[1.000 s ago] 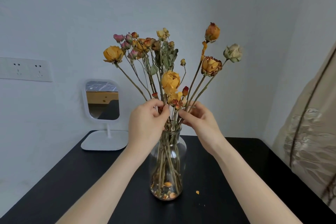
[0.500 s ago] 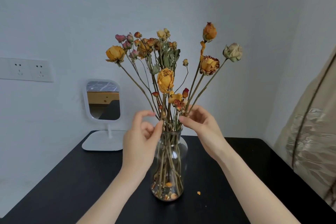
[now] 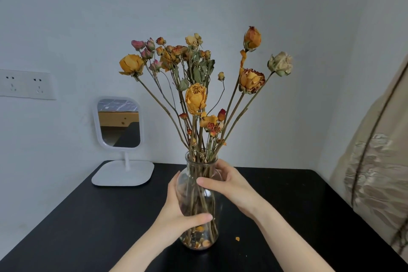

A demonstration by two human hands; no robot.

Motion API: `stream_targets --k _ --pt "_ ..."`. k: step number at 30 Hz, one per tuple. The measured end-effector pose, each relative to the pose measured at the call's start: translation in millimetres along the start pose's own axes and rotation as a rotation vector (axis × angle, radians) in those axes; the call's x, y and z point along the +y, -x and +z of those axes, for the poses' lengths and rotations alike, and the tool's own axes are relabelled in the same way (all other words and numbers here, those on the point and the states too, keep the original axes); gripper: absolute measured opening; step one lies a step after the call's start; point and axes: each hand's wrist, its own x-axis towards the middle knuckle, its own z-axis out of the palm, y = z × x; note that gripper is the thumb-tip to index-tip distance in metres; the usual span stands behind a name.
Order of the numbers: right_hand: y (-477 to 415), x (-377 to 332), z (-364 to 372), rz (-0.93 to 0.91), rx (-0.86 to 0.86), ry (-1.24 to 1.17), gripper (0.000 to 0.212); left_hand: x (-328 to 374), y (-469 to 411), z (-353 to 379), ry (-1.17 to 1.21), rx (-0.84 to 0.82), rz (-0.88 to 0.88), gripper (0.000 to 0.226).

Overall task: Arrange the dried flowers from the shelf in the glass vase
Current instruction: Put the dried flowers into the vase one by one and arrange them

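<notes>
**The left hand [image 3: 176, 212] and right hand [image 3: 227, 183] gripping the glass vase [image 3: 199, 166]**

The left hand is wrapping round the vase's lower left side, thumb lying across the front; the right hand is curling round its shoulder just under the neck; the vase is standing upright on the black table [image 3: 88, 216]; the dried flowers [image 3: 196, 98] are sitting in it, stems fanning out above the rim; a white mirror [image 3: 120, 126] is standing behind, to the left.

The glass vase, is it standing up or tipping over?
Upright: the glass vase sits on its base on the black table, neck pointing up.
</notes>
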Motion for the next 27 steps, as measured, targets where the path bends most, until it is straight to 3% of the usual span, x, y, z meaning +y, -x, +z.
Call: stream_targets --k 9,18,27 --pt "-16.3 11.1 9.6 -0.07 0.083 -0.049 0.04 -15.3 -11.8 -1.6 0.068 0.085 0.023 0.102" --pt "-65.3 -5.2 -12.5 -0.136 0.26 -0.087 0.039 15.6 -72.9 -25.0 0.045 -0.068 -0.026 0.085" --pt "-118.5 1.8 -24.1 -0.185 0.388 -0.021 0.032 13.8 -133.2 -39.8 -0.02 -0.094 -0.07 0.11"
